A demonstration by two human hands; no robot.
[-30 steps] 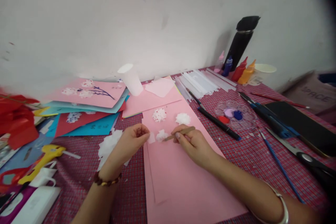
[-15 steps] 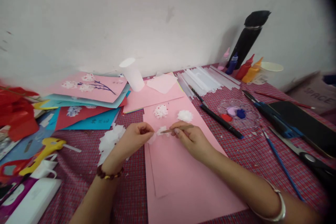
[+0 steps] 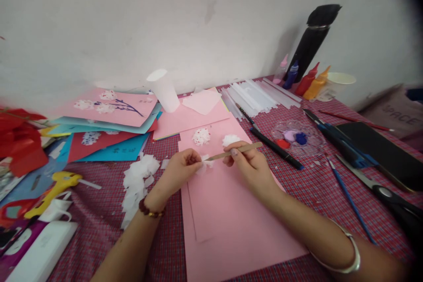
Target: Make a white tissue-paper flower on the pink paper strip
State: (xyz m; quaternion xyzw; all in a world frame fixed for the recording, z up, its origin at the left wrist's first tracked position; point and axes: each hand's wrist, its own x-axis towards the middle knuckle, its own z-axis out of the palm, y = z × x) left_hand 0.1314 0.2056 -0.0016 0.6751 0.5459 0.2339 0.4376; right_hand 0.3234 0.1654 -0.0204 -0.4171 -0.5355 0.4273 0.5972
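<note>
My right hand (image 3: 249,165) pinches a thin flat wooden stick (image 3: 220,155) whose pointed end aims left. At that tip, my left hand (image 3: 181,168) has thumb and fingers closed on a small piece of white tissue paper (image 3: 207,164). Both hands are over a long sheet of pink paper (image 3: 244,238). Beyond them on the sheet sit a red-speckled white paper flower (image 3: 201,136) and a plain white one (image 3: 231,139), the latter just behind my right fingers. Left of my left hand lies a heap of white tissue pieces (image 3: 137,180).
Finished flower cards (image 3: 125,97) and a white paper roll (image 3: 164,92) stand at the back left. A yellow glue gun (image 3: 64,185) lies left. On the right are a paint palette (image 3: 310,145), a black marker (image 3: 276,149), scissors (image 3: 380,189), a brush (image 3: 350,200) and paint bottles (image 3: 307,80).
My right hand has shifted slightly right and up, showing more of the stick. My left hand has moved right, closer to the stick's tip. The view has tilted slightly.
</note>
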